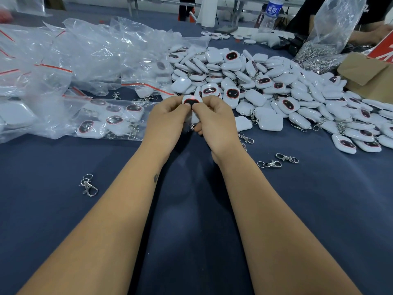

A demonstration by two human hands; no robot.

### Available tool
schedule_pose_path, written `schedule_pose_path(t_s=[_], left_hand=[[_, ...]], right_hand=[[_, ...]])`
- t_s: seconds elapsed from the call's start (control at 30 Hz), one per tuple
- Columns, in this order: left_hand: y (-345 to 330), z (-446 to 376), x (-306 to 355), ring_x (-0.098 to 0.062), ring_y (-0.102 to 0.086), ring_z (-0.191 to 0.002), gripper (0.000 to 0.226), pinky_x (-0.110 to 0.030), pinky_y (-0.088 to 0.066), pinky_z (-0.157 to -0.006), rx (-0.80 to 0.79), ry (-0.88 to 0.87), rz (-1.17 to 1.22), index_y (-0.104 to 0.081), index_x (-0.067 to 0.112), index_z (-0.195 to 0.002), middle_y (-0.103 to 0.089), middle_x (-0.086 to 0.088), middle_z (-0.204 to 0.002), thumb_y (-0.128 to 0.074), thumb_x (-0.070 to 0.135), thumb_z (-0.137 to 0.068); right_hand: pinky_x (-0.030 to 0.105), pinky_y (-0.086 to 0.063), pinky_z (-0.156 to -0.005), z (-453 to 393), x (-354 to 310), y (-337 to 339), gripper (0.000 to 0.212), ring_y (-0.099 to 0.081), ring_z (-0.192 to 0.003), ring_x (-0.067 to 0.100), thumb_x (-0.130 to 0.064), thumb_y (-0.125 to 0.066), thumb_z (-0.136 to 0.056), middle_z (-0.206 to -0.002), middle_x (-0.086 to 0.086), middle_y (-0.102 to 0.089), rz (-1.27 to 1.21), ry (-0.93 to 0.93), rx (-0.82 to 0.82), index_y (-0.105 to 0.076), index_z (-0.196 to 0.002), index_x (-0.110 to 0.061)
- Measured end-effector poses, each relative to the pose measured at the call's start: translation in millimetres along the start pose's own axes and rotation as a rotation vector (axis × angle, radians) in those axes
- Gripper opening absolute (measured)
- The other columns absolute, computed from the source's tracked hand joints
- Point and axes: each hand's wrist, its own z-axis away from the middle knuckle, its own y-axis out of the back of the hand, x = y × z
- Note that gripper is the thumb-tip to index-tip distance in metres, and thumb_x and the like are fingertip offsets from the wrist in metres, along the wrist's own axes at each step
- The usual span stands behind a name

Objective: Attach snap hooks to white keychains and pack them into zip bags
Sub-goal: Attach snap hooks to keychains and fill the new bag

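A water bottle [272,12] stands far beyond a cardboard box [370,75].

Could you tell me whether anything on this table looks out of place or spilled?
One snap hook lies alone on the blue cloth, left of the left hand, apart from the loose hooks near the right hand. Otherwise nothing looks spilled or damaged.

A table [53,220] covered in dark blue cloth is seen, and most of its far half is taken up. A large heap of white keychains [276,90] is spread across the right side — clear zip bags [63,60] with red seal strips are piled on the left. Loose snap hooks lie on the bare cloth: one [88,185] at the near left, two [277,161] at the right. A cardboard box [368,73] and a water bottle [271,14] are set at the far right.
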Motion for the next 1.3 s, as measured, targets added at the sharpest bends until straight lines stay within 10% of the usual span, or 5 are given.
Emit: schedule_pose_path(t_s=[0.47, 0.97, 1.17, 1.3], left_hand=[[2.6, -3.4, -0.6, -0.003, -0.054, -0.060, 0.018, -0.022, -0.046, -0.062, 0.016, 0.020, 0.020, -0.070, 0.020, -0.087, -0.062, 0.011, -0.066, -0.055, 0.013, -0.094], [1.1, 1.5, 0.9, -0.016, -0.057, -0.078, 0.016, -0.045, -0.053, -0.081, 0.022, -0.042, -0.095, -0.070, 0.022, -0.101, -0.067, -0.020, -0.097, -0.055, 0.019, -0.096], [0.2, 0.6, 5.0, -0.006, -0.060, -0.080, 0.019, -0.029, -0.052, -0.080, 0.118, -0.030, 0.024, -0.069, 0.021, -0.107, -0.067, 0.008, -0.092, -0.055, 0.019, -0.096], [15.5, -3.0, 2.6, -0.015, -0.061, -0.092, 0.020, -0.034, -0.050, -0.084, 0.327, -0.198, -0.509, -0.066, 0.026, -0.102, -0.064, 0.001, -0.111, -0.054, 0.021, -0.087]], right_hand=[[0.019, -0.042, -0.053, 0.1, -0.4, 0.7, 0.020, -0.050, -0.050, 0.006, -0.013, -0.058, -0.093, -0.070, -0.001, -0.058, -0.094, -0.022, -0.029, -0.058, -0.075, -0.021], [0.021, -0.040, -0.049, -1.3, -0.3, 1.2, 0.019, -0.048, -0.050, 0.009, -0.010, -0.054, -0.092, -0.060, -0.006, -0.058, -0.120, -0.037, -0.036, -0.058, -0.077, -0.020], [0.021, -0.043, -0.052, -2.8, -0.1, 0.0, 0.013, -0.052, -0.049, 0.008, -0.017, -0.060, -0.094, -0.073, 0.000, -0.060, -0.162, -0.052, 0.043, -0.055, -0.082, -0.018], [0.027, -0.055, -0.062, -4.8, 0.4, 0.6, 0.006, -0.064, -0.058, 0.013, -0.016, -0.055, -0.097, -0.095, 0.015, -0.065, -0.241, -0.096, 0.080, -0.051, -0.092, -0.018]])
